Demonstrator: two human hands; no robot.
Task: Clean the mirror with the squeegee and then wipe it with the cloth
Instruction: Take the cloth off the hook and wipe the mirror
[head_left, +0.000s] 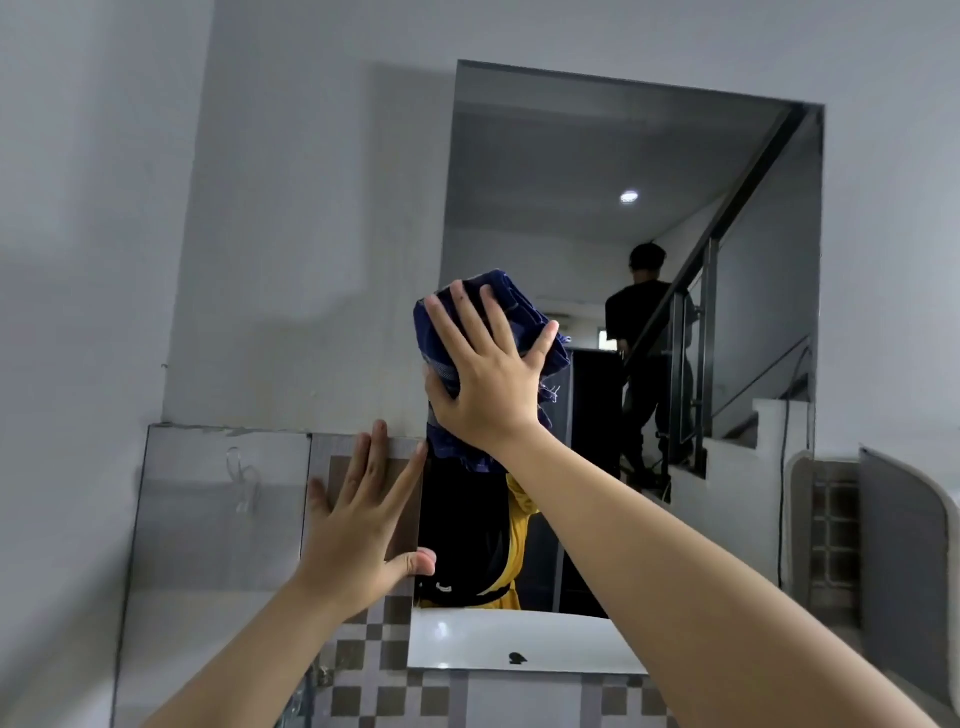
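Note:
A tall frameless mirror (597, 171) hangs on the white wall ahead. My right hand (491, 374) presses a bunched dark blue cloth (514, 306) flat against the glass near the mirror's left edge, about halfway up, fingers spread and straight. My left hand (358, 525) rests open on the tiled wall just left of the mirror, thumb touching the mirror's left edge. The squeegee is not in view.
Grey tiles with a checker pattern (363, 660) cover the wall below and left of the mirror. A clear plastic hook (244, 483) sticks to a tile at left. The mirror reflects a person on a staircase (649, 353) and a white basin rim (493, 639).

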